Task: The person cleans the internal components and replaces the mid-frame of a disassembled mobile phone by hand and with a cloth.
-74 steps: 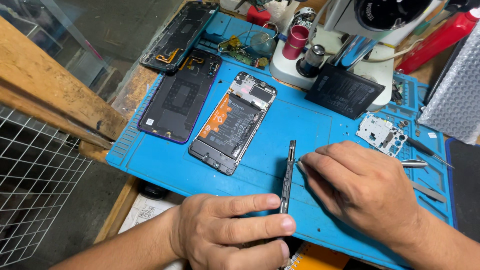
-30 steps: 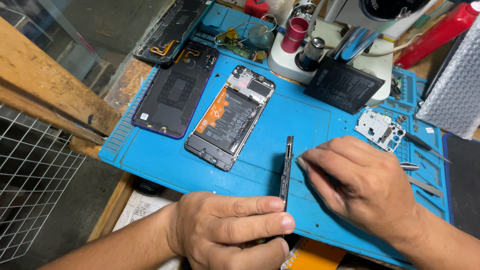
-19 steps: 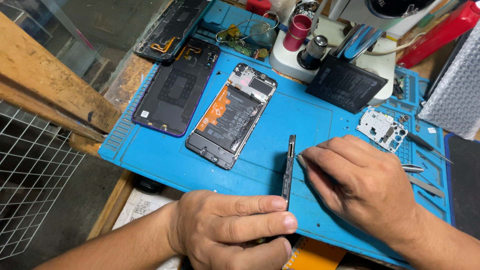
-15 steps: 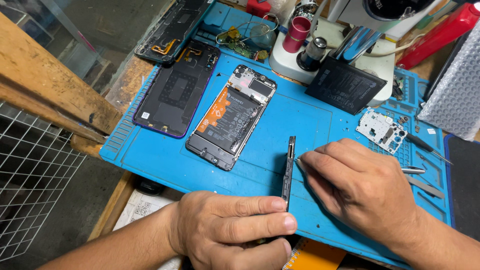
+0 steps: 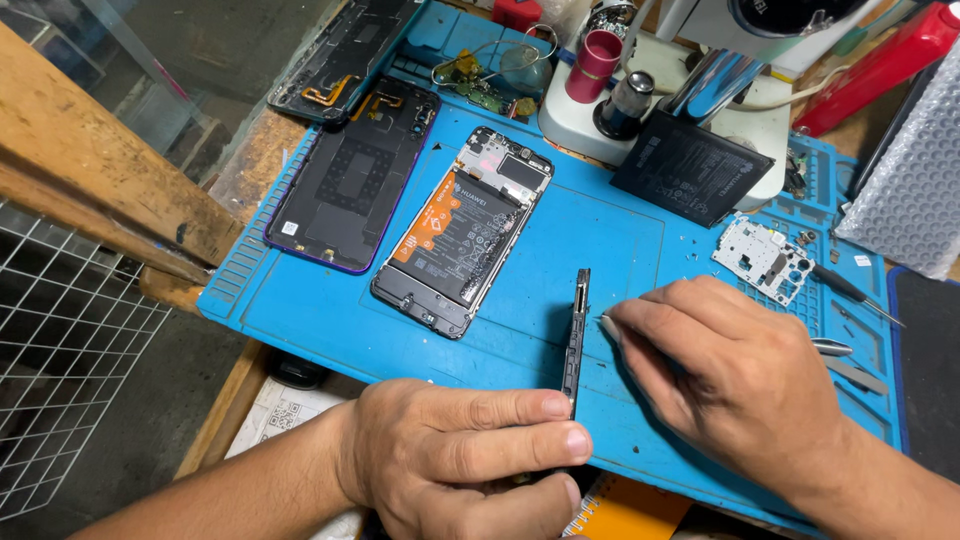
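The left hand (image 5: 470,460) is pinching a thin dark phone frame (image 5: 576,335) upright on its edge; the right hand (image 5: 740,385), at three o'clock, is curling narrowly, fingertips (image 5: 612,326) just beside it on the blue mat (image 5: 620,240).

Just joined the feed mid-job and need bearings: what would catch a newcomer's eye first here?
The bright blue mat fills the middle of the bench, with an opened phone lying on it at centre, its insides showing. Near the front edge, the left hand holds a thin dark phone frame on edge, and the right hand reaches toward it. A microscope base stands behind.
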